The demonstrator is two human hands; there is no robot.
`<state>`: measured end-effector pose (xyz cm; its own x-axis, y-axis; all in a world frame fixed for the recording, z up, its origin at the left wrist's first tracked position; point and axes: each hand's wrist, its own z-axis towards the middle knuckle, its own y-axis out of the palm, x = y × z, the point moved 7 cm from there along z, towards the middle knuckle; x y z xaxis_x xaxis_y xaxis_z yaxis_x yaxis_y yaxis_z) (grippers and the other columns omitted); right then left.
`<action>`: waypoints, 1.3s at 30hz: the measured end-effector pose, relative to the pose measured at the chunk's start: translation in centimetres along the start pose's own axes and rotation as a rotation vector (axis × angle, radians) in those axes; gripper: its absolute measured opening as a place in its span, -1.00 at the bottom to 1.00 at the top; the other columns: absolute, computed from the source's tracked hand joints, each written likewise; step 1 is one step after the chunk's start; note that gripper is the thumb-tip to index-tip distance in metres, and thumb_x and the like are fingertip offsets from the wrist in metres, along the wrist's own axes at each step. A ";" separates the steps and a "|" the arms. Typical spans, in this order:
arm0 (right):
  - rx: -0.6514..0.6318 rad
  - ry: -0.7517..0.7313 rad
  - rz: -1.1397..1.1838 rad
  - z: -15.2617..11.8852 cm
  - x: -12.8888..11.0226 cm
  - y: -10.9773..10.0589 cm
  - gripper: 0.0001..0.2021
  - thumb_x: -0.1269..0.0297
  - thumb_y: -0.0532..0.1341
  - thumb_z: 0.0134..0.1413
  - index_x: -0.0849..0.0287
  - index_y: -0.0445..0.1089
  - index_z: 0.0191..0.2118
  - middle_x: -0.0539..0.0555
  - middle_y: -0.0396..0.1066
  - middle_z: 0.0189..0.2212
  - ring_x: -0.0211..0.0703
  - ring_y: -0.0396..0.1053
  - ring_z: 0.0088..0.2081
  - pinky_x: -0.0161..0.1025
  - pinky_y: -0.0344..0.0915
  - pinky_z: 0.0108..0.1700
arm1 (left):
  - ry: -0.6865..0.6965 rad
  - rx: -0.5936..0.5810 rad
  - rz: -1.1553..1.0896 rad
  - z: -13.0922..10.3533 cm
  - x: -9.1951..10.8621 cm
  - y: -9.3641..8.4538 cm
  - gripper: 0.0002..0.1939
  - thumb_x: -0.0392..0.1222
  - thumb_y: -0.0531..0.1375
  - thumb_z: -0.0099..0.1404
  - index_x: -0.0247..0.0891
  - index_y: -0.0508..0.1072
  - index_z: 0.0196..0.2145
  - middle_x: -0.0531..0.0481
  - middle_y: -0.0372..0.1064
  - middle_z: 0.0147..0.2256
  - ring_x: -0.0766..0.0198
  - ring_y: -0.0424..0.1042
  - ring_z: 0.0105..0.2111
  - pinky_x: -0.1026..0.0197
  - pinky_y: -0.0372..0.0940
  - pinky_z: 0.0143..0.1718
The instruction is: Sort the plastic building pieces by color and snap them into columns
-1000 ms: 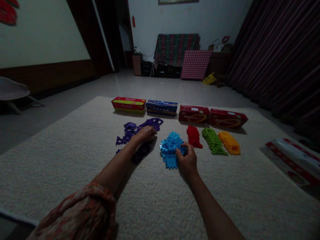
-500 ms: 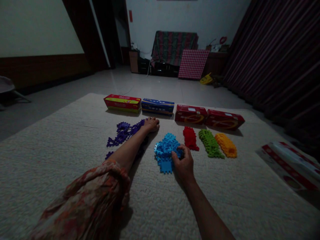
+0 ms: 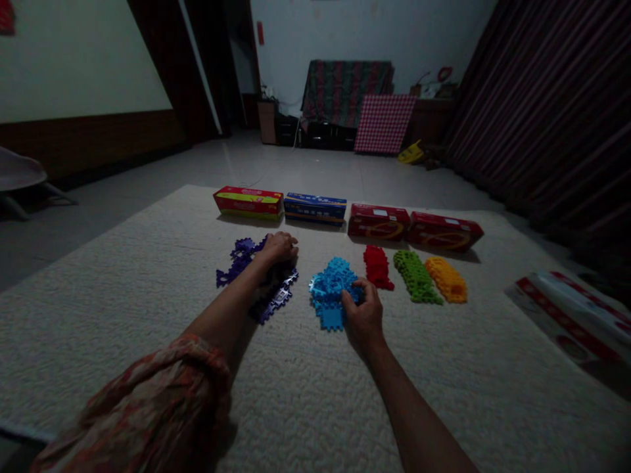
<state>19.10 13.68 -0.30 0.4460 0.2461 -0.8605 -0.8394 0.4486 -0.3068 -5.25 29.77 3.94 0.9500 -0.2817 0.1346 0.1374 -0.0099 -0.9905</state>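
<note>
We had our left hand (image 3: 280,247) down on the far end of the purple pieces (image 3: 240,257), fingers bent over them, though we couldn't tell if they were pinching one. Our right hand (image 3: 363,310) was curled at the right edge of the light blue pieces (image 3: 331,292), thumb and index apart and touching the pile; can't say if it gripped any. Both piles lay on the pale quilted mat (image 3: 315,394), blue to the right of purple. Further right we had the red pieces (image 3: 377,268), then green pieces (image 3: 417,277) and orange pieces (image 3: 446,279). Behind everything stood a red-and-yellow box (image 3: 249,203), a blue box (image 3: 315,209) and two dark red boxes (image 3: 378,223).
</note>
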 end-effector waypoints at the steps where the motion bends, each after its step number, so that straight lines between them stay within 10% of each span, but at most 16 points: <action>1: 0.002 -0.001 -0.001 0.0 0.0 0.0 -0.70 0.10 0.26 -0.02 0.10 0.36 -0.16 0.17 0.42 -0.11 0.05 0.38 -0.05 0.04 0.31 0.07 | 0.012 0.052 -0.075 0.1 0.8 -0.3 -0.59 -0.13 0.10 0.34 -0.17 0.53 0.08 -0.18 0.42 0.16 -0.03 0.32 0.20 -0.11 0.16 0.25; 8: 0.065 0.050 0.058 -0.2 -0.4 -0.3 -0.68 0.08 0.26 0.02 0.12 0.34 -0.13 0.20 0.41 -0.03 0.06 0.35 0.04 0.03 0.28 0.12 | 0.162 0.049 -0.846 0.9 9.0 2.9 -0.53 0.02 0.15 0.32 -0.26 0.55 0.07 -0.14 0.49 0.10 0.04 0.42 0.14 0.07 0.25 0.22; 19: 0.022 -0.002 0.022 2.8 -0.3 1.8 -0.70 0.09 0.25 -0.01 0.11 0.34 -0.16 0.17 0.41 -0.10 0.05 0.37 0.00 0.05 0.27 0.14 | 0.128 -0.105 -1.384 1.1 10.2 6.3 -0.36 0.22 0.26 0.16 -0.36 0.57 -0.01 -0.25 0.50 0.07 -0.03 0.42 0.13 -0.03 0.22 0.23; 39: -0.076 -0.014 0.002 2.2 -0.8 1.3 -0.72 0.16 0.25 -0.02 0.13 0.34 -0.16 0.20 0.41 -0.09 0.07 0.38 -0.02 0.04 0.29 0.11 | 0.112 0.069 -1.029 -0.6 11.2 5.3 -0.61 -0.04 0.11 0.30 -0.27 0.64 -0.13 -0.12 0.60 -0.12 0.07 0.53 -0.05 0.11 0.35 0.07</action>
<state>18.32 15.97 0.86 0.4481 0.2591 -0.8556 -0.8612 0.3820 -0.3353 5.98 25.96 0.24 0.3331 -0.2558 0.9075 0.8866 -0.2427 -0.3938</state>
